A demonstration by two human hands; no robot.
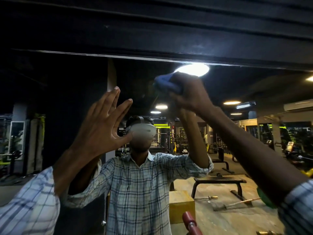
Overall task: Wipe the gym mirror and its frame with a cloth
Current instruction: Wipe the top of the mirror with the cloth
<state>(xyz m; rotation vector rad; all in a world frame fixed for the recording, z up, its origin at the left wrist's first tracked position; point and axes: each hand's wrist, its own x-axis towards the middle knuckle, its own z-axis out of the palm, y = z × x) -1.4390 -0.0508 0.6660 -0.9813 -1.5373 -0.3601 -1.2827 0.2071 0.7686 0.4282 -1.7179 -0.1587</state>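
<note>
The right hand (pixel 189 92) grips the cloth (pixel 166 83) high on the mirror (pixel 67 99), just under the frame (pixel 152 39). The left hand (pixel 103 119), fingers spread, apparently presses flat for balance.

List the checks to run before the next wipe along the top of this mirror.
1. Grip on cloth: ok, right hand curls round it.
2. Cloth placement: ok, high on the mirror, just under the frame.
3. Left hand: ok, open, fingers straight, holding nothing.
4. Frame clean: cannot tell, too dark.
5. Space below: cannot tell, a red bar pokes in.
</note>
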